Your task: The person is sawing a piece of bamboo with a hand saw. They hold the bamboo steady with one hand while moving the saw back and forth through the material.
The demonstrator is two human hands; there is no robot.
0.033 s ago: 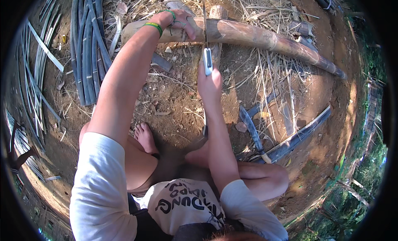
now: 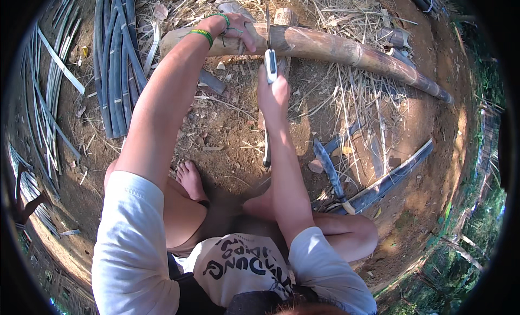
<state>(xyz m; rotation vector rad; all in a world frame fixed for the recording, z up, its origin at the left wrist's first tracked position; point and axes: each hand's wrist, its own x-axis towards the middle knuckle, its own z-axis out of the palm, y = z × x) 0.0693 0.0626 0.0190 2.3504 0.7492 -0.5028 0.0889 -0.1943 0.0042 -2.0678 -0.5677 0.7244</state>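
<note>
A thick brown bamboo pole [image 2: 325,46] lies crosswise in front of me, its right end curving toward me. My left hand [image 2: 235,29] presses on top of it near its left end, thumb over the near side and the other fingers partly hidden. My right hand [image 2: 274,93] is closed around the white and dark handle of a hand saw [image 2: 271,66]. The thin blade stands across the pole just right of my left thumb, pointing away from me. The handle's curved lower end shows beside my right forearm. How deep the blade sits is too small to tell.
Long dark bamboo strips [image 2: 115,71] lie at the left, with thinner pale strips [image 2: 58,60] farther left. A large knife [image 2: 327,166] lies right of my legs, beside a split bamboo piece [image 2: 390,179]. A short log [image 2: 285,16] sits behind the pole, among dry shavings [image 2: 346,17].
My right hand and the saw have slid a little forward, away from me, with the handle now closer to the pole. My left hand and the pole stay in place.
</note>
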